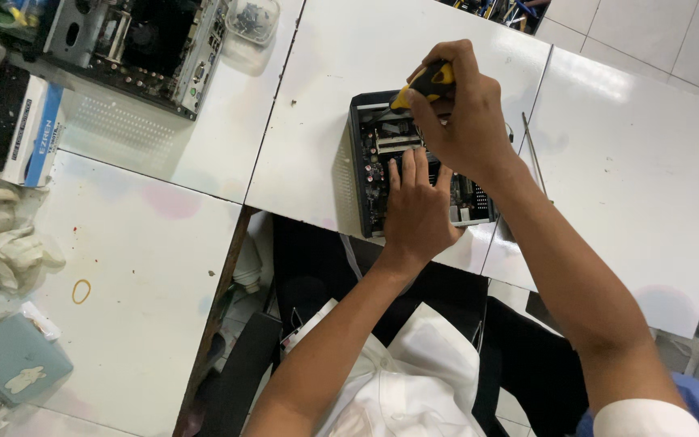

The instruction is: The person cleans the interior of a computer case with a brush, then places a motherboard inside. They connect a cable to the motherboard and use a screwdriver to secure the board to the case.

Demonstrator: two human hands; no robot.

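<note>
- The right hand wraps its grip around a yellow-and-black screwdriver, held upright over the small open computer case; the tip is hidden, so a slip could gouge the board.
- The left hand lies flat, fingers pressed together, on the board inside; its weight could bend parts.
- The case sits at the white table edge and could slide off.

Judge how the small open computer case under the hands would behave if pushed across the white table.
The open computer case sits flat and boxy, so it would probably slide, not tip. Its metal walls look stiff. The exposed boards inside seem fragile.
</note>
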